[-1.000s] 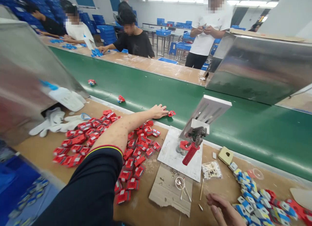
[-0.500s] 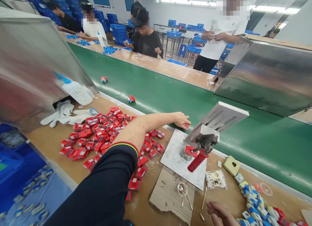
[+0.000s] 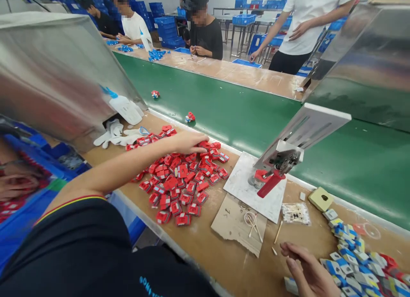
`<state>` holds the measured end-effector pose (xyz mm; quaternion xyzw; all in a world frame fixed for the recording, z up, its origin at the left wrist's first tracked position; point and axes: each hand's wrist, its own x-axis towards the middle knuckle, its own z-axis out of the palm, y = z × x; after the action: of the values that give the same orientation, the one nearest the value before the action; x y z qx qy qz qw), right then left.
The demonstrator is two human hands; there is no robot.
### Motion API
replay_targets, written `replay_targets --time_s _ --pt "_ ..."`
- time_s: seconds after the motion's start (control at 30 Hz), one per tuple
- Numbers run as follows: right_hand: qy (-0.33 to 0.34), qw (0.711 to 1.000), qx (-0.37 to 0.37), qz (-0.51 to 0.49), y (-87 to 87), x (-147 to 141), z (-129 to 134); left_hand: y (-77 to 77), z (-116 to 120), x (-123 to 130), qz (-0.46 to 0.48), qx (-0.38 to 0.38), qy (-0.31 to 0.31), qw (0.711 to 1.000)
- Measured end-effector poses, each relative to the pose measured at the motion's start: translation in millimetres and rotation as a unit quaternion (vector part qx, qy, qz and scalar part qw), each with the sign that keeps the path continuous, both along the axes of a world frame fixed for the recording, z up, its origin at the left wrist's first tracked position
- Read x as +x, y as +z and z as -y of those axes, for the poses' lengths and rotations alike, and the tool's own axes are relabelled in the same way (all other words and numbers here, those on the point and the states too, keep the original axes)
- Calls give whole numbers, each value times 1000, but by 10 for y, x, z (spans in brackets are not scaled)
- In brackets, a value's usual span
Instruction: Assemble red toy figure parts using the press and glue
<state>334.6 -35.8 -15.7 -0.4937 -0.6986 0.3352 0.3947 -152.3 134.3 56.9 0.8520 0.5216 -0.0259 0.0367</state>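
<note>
Any drag by the left hand (image 3: 191,142), grip unclear, could scatter loose red plastic pieces (image 3: 182,171) beneath it; the right hand (image 3: 309,269) gapes open.

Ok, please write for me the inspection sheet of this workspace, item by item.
Surface: brown-covered table, beside green belt.
Work things: red parts heaped loosely; blue-and-white blocks at the right; red-handled toggle clamp on a white board.
Clutter: white gloves, swab packet, loose swabs on torn cardboard.
Grips: left grip at the red parts, hold unclear; right grip open beside the blocks.
Cables: nothing seen for certain.
Surroundings: people across the belt, stacked blue crates.
</note>
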Motion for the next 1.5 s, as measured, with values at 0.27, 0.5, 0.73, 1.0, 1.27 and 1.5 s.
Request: replay_targets --time_s 0.27,0.5,0.73,1.0,1.27,1.5 --pt "-40 992 111 -40 141 -67 74 -396 625 18 198 97 34 975" --pt "61 980 119 150 166 -268 19 -338 1530 787 686 85 41 722" --pt "112 947 97 285 -10 -529 -315 -843 1461 1975 795 -214 159 545" --pt "98 967 138 190 -140 -731 -390 -1081 1444 1848 768 -125 153 609" --pt "35 993 67 92 -134 -697 -364 -996 1472 1879 812 -232 227 484" --pt "7 998 48 50 -119 -706 -362 -1026 1510 1904 797 -267 297 454"
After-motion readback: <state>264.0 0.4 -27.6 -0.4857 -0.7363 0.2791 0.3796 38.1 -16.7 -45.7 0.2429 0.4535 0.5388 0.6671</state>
